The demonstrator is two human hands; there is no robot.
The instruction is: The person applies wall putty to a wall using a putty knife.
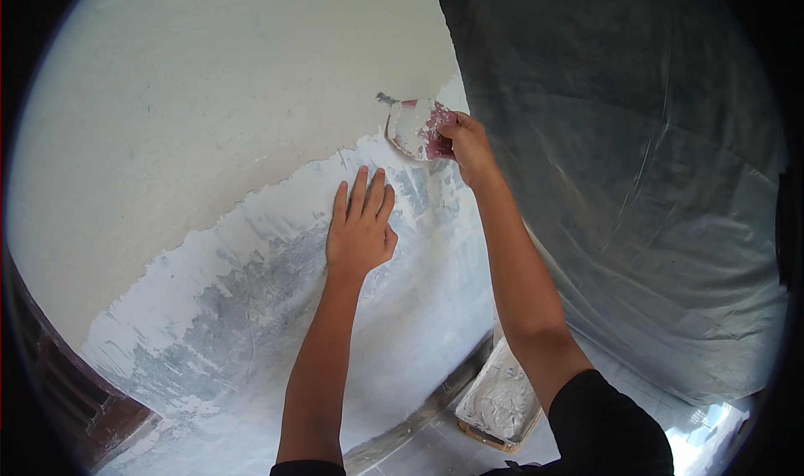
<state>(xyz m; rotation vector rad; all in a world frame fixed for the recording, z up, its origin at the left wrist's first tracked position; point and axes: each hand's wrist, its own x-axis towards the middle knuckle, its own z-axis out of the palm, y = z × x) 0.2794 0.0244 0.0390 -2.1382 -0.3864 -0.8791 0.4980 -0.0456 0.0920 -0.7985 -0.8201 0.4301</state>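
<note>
My right hand (471, 148) grips a red putty spreader (423, 129) smeared with white filler. Its curved edge lies against the wall, where the white coat meets the cream surface. Below and to the left, my left hand (360, 229) lies flat on the wall with its fingers stretched upward, holding nothing. The wall (226, 82) is cream above and patchy white and grey below, with a ragged border running diagonally between the two. A small dark grey smear (385, 98) shows just beyond the spreader's upper left corner.
A dark plastic sheet (620, 141) hangs along the right of the wall. On the tiled floor (410, 452) stands a rectangular tray (502, 396) holding whitish filler, partly behind my right arm. Dark brown woodwork (75, 401) edges the wall at the lower left.
</note>
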